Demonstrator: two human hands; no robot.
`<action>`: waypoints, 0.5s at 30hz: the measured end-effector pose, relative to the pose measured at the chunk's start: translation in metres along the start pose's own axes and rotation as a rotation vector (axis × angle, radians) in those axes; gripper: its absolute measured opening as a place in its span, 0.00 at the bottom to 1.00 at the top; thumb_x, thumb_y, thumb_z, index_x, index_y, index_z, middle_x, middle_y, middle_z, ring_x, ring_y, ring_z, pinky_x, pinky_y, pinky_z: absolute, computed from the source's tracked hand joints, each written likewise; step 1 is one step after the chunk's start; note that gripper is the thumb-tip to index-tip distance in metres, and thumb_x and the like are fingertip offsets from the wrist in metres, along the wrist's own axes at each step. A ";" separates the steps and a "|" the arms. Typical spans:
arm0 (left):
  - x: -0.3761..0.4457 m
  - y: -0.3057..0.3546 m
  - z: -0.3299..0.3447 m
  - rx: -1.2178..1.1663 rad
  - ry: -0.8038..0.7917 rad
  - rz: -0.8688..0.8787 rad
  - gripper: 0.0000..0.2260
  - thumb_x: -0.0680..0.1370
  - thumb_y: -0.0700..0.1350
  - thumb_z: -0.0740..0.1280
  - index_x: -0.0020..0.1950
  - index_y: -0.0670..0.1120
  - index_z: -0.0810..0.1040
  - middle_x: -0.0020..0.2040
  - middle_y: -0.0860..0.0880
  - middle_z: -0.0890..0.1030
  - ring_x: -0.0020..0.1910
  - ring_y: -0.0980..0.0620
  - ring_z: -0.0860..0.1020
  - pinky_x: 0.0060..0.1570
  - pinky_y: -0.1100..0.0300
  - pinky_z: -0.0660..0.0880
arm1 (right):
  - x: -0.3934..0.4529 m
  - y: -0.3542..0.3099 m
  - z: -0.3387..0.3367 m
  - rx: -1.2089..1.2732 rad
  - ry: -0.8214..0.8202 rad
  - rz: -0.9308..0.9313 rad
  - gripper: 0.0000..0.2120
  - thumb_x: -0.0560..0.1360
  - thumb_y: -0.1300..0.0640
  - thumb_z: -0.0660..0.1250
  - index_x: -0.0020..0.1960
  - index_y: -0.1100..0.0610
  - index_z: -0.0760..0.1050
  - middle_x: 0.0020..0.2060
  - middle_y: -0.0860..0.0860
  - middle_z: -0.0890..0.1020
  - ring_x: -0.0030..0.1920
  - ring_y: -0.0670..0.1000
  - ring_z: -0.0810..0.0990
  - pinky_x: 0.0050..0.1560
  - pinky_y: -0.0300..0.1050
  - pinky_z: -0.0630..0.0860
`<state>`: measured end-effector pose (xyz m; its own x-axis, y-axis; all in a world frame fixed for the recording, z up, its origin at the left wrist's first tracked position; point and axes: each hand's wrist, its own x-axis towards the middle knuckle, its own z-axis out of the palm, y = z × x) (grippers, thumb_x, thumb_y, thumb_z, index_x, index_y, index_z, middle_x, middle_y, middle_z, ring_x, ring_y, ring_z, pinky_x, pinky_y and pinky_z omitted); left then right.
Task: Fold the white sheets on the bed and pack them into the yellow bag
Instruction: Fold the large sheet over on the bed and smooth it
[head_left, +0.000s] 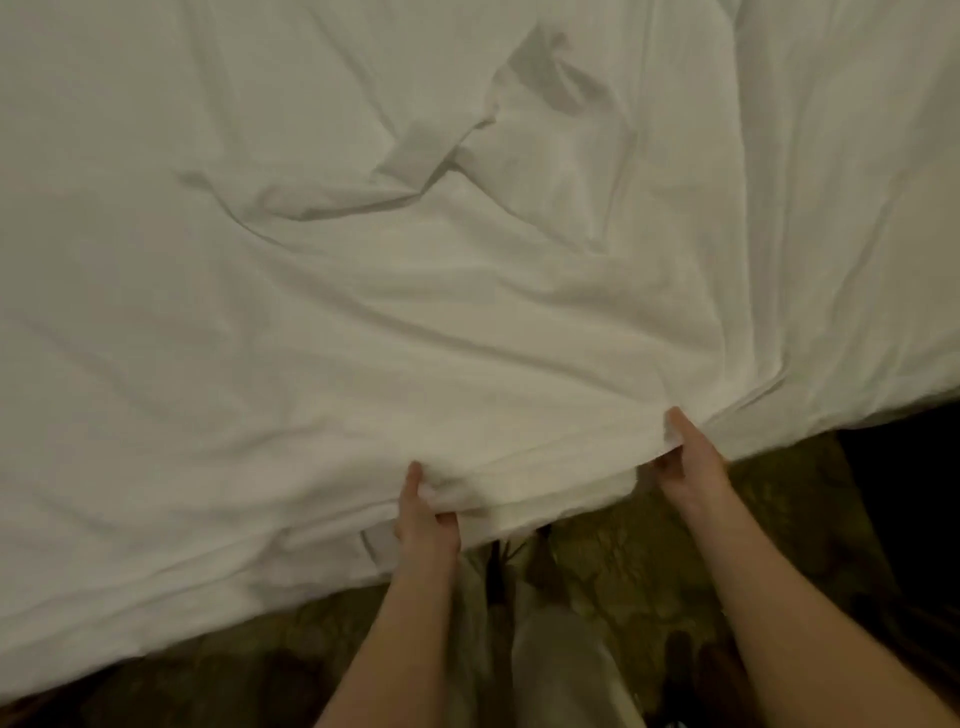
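The left hand (423, 512) pinched the near hem of the white sheet (415, 291) spread over the bed; the right hand (685, 457) clamped the same edge further along — likely to lift it taut for folding.

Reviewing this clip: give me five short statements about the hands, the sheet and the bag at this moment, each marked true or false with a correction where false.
1. Both hands grip the near edge of the white sheet. True: the left hand and right hand each pinch it.
2. The sheet lies neatly folded into a small stack. False: it is spread wide and wrinkled.
3. The yellow bag sits on the sheet. False: no bag is in view.
4. A patterned carpet shows below the sheet's edge. True.
5. The right hand hangs free. False: it holds the sheet.
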<state>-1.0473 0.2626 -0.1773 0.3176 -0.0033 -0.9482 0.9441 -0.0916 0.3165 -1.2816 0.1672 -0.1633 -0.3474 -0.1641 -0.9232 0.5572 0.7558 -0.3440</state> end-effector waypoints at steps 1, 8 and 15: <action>0.000 0.001 -0.003 -0.002 -0.010 0.017 0.13 0.77 0.41 0.68 0.62 0.44 0.74 0.53 0.46 0.79 0.39 0.52 0.80 0.29 0.61 0.79 | -0.002 -0.003 0.004 0.028 -0.067 0.012 0.16 0.74 0.59 0.72 0.60 0.60 0.75 0.53 0.57 0.81 0.53 0.57 0.80 0.51 0.54 0.80; 0.005 -0.003 -0.049 0.269 0.084 -0.189 0.04 0.79 0.40 0.64 0.44 0.42 0.75 0.33 0.46 0.80 0.25 0.54 0.77 0.19 0.65 0.73 | 0.001 0.021 -0.003 0.022 0.131 -0.051 0.17 0.77 0.59 0.68 0.64 0.62 0.72 0.55 0.57 0.77 0.53 0.57 0.78 0.56 0.55 0.77; 0.005 0.051 -0.023 1.674 -0.303 -0.089 0.10 0.78 0.42 0.66 0.38 0.40 0.78 0.28 0.50 0.81 0.24 0.55 0.79 0.25 0.65 0.73 | -0.026 0.044 0.013 -1.661 -0.413 0.409 0.15 0.82 0.51 0.57 0.51 0.64 0.74 0.36 0.57 0.79 0.32 0.53 0.79 0.34 0.43 0.75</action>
<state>-0.9959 0.2806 -0.1652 0.0591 -0.0982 -0.9934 -0.2242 -0.9710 0.0827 -1.2386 0.1966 -0.1565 -0.0509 0.2480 -0.9674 -0.8283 0.5307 0.1796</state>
